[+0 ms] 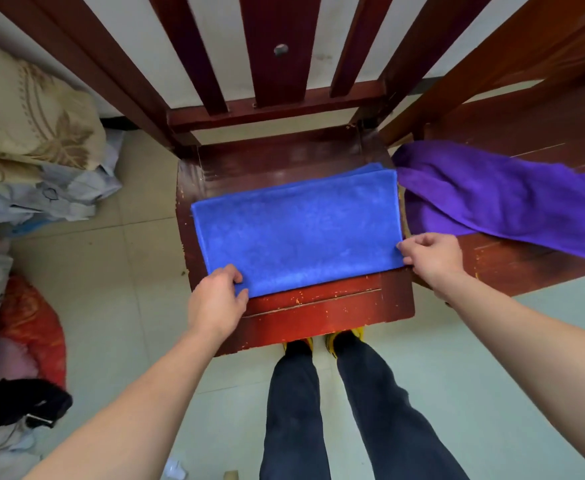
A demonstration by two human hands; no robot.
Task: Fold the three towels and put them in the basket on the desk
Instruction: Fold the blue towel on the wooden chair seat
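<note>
Both hands, left hand (216, 299) and right hand (429, 254), pinch the blue towel's (298, 230) near corners (soft, light, floppy, so corners suit best).

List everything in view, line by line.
near chair: one, red-brown wood, centre
right chair: one, red-brown wood, beside it
blue towel: one, blue, folded on near chair's seat
purple towel: one, purple, rumpled on right chair's seat
bedding pile: one, beige, far left
red cloth: one, red, floor at left
legs: two, dark trousers, below near chair
left hand: one, pinching blue towel's near left corner
right hand: one, pinching its near right corner
</note>
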